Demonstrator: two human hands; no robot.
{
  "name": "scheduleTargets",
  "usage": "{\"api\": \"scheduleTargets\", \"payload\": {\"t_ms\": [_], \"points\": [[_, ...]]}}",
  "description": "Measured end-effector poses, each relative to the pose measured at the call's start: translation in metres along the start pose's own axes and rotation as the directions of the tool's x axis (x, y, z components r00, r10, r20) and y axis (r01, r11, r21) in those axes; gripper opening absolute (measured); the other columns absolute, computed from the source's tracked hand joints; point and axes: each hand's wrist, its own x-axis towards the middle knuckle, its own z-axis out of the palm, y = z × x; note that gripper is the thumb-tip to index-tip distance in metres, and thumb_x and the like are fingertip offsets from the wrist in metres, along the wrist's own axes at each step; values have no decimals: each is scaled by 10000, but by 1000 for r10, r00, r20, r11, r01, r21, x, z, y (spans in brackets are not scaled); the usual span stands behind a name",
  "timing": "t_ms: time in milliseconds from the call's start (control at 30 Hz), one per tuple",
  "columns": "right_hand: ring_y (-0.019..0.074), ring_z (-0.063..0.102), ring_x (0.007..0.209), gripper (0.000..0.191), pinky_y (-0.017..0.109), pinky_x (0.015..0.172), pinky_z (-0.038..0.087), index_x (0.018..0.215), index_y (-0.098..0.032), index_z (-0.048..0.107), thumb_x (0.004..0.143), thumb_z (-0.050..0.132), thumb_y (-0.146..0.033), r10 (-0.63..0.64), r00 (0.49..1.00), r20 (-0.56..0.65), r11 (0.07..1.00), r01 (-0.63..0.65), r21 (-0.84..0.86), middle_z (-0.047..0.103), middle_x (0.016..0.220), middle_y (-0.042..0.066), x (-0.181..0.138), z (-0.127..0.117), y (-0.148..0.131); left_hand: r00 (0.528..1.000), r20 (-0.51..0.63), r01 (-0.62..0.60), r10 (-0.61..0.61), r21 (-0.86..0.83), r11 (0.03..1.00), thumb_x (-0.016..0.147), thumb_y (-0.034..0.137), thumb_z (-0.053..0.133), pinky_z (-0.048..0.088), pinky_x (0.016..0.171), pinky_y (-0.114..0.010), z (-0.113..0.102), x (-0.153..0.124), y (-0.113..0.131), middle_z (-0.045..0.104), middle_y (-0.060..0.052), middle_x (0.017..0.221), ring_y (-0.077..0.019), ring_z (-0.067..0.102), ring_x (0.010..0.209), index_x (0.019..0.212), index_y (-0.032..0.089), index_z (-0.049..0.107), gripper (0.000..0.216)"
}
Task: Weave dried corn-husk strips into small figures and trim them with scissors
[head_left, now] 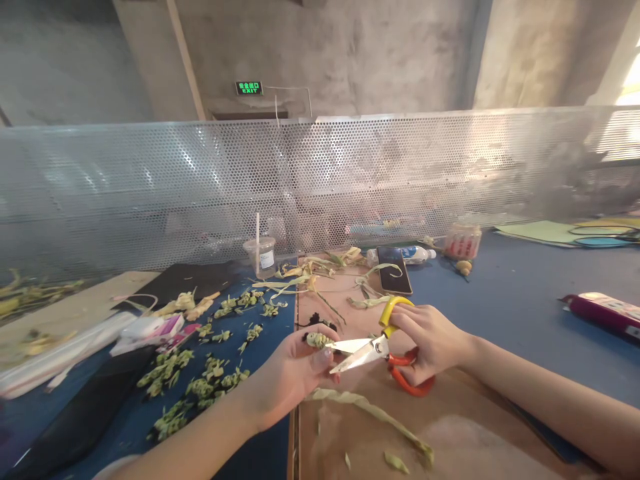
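My right hand grips a pair of scissors with one yellow and one orange handle, blades apart and pointing left. My left hand pinches a small woven green leaf piece between thumb and fingers, right at the blade tips. Both hands hover over a brown board. A long dry leaf strip lies on the board just below my hands.
Several small green woven pieces lie scattered on the blue mat at left. Farther back stand a plastic cup with a straw, a phone, a lying bottle and loose leaf strips. A perforated metal screen runs across the back.
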Motion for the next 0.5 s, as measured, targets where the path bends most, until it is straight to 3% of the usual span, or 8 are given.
{"api": "scheduleTargets", "payload": {"t_ms": [500], "points": [[127,448,535,246,234,432,347,780,-202,413,634,474,-391,-31,999,-21,999,30,-14,476,607,-4,2,-1,-2,1000,22,-5,4,12,1000,673,212,677,412,643,-261,0,0,1,580,-44,750,-113,527,667,789,149,591,158]]}}
